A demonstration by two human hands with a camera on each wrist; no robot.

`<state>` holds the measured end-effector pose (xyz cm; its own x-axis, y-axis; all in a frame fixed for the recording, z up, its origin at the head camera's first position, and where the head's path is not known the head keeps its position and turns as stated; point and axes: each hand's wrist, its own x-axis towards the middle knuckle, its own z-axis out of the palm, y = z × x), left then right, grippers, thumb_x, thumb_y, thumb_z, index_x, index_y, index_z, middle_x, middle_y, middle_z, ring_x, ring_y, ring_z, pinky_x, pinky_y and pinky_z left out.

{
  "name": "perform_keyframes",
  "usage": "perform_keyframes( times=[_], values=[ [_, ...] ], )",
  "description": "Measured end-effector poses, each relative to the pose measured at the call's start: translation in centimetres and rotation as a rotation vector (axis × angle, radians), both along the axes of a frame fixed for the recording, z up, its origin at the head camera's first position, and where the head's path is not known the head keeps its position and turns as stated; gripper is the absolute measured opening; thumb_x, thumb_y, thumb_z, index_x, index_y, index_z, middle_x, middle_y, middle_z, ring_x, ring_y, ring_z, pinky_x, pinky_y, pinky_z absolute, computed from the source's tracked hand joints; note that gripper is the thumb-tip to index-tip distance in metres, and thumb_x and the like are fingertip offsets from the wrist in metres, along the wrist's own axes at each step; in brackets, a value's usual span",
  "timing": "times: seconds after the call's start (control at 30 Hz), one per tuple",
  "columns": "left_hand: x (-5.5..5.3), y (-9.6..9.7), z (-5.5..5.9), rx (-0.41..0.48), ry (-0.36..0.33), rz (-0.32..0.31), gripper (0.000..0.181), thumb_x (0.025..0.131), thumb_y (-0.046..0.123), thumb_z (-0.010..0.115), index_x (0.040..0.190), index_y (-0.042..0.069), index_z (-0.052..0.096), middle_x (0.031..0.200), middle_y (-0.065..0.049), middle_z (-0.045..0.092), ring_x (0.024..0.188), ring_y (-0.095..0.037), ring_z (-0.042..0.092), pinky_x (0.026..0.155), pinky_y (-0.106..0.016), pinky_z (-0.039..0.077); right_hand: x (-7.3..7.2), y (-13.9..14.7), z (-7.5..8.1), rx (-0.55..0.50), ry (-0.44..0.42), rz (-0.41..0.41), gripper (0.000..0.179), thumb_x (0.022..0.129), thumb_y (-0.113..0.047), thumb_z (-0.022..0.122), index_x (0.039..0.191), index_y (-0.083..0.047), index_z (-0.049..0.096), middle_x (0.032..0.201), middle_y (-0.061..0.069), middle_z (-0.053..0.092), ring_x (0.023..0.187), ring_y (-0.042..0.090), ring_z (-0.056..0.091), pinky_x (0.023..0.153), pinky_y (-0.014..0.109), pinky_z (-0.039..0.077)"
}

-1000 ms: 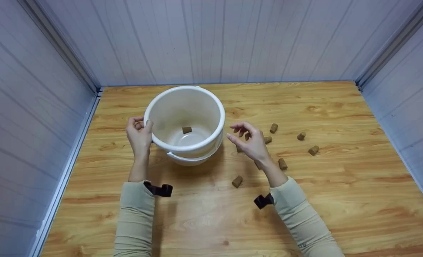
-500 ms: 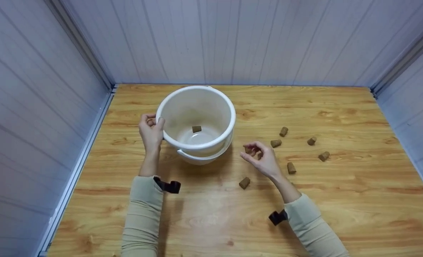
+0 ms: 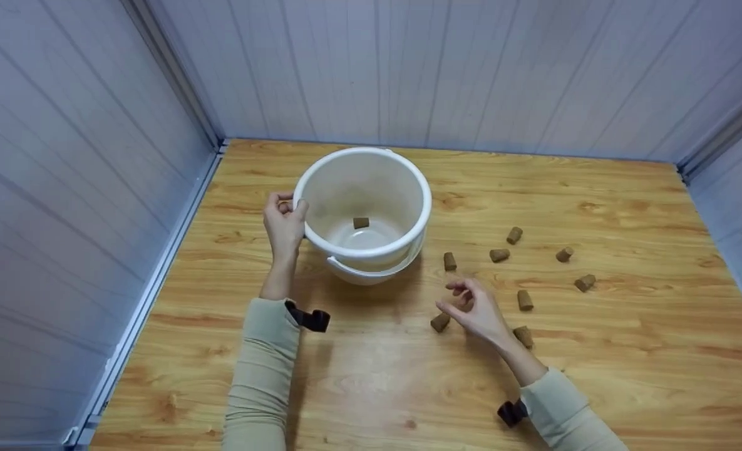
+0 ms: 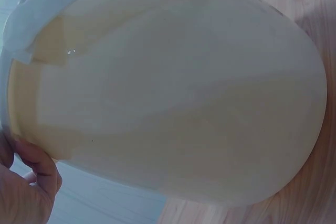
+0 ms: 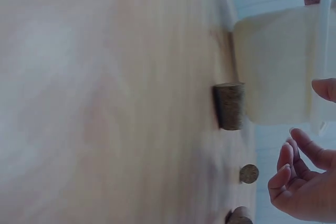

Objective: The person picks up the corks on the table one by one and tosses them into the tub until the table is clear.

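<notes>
My left hand (image 3: 285, 228) pinches the left rim of a white plastic bucket (image 3: 371, 253), thumb over the inner edge; the left wrist view shows the bucket wall (image 4: 173, 77) beside the curled fingers. One cork (image 3: 361, 222) lies inside on the bucket's bottom. To the right of the bucket my right hand (image 3: 483, 316) hovers with loosely bent fingers and a gap between thumb and fingertips, holding nothing. Just below its thumb is a cork (image 3: 439, 323), also large in the right wrist view as an upright-looking cork (image 5: 231, 106). Another cork (image 3: 449, 261) stands between hand and bucket.
Several more corks lie scattered on the wooden table (image 3: 371, 388), among them a cork (image 3: 525, 300) beside the right hand and a cork (image 3: 585, 283) farther right. The bucket's handle (image 3: 377, 274) hangs down in front. Pale panel walls (image 3: 402, 69) enclose the back and sides.
My right hand has drawn back from beside the bucket toward the near cork, uncovering corks behind it. The left hand keeps its hold on the rim. The head view has shifted sideways.
</notes>
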<state>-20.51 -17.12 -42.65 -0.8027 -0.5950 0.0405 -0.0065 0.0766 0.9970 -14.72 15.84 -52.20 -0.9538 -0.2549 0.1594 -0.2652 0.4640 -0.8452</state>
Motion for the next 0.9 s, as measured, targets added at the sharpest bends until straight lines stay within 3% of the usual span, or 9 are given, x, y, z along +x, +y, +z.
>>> perform_keyframes(
  times=[0.37,0.73,0.9],
  values=[
    [-0.2,0.0,0.1,-0.006,-0.009,0.002,0.018,0.084,-0.005,0.059,0.102,-0.006,0.059,0.074,-0.005,0.052,0.063,-0.01,0.049,0.052,-0.018,0.043,1.6,0.7,-2.0,0.086,-0.058,-0.003,0.046,0.076,-0.019,0.083,0.106,0.004,0.058,0.091,0.01,0.055,0.069,0.018,0.049,0.061,0.026,0.042],
    [-0.2,-0.2,0.0,0.014,0.003,0.012,0.016,0.084,-0.007,0.058,0.1,-0.006,0.057,0.072,-0.004,0.053,0.063,-0.009,0.051,0.053,-0.018,0.046,2.0,0.4,-2.6,0.217,-0.044,0.013,0.043,0.075,-0.027,0.082,0.098,0.0,0.058,0.089,0.005,0.053,0.075,0.018,0.047,0.068,0.033,0.042],
    [-0.3,0.2,-0.2,0.021,0.041,0.016,0.015,0.081,-0.007,0.057,0.096,-0.006,0.057,0.068,-0.003,0.053,0.059,-0.008,0.051,0.051,-0.017,0.045,2.2,0.4,-2.7,0.255,-0.022,0.014,0.041,0.075,-0.029,0.081,0.097,-0.003,0.059,0.093,0.005,0.052,0.081,0.022,0.051,0.072,0.038,0.045]
  ],
)
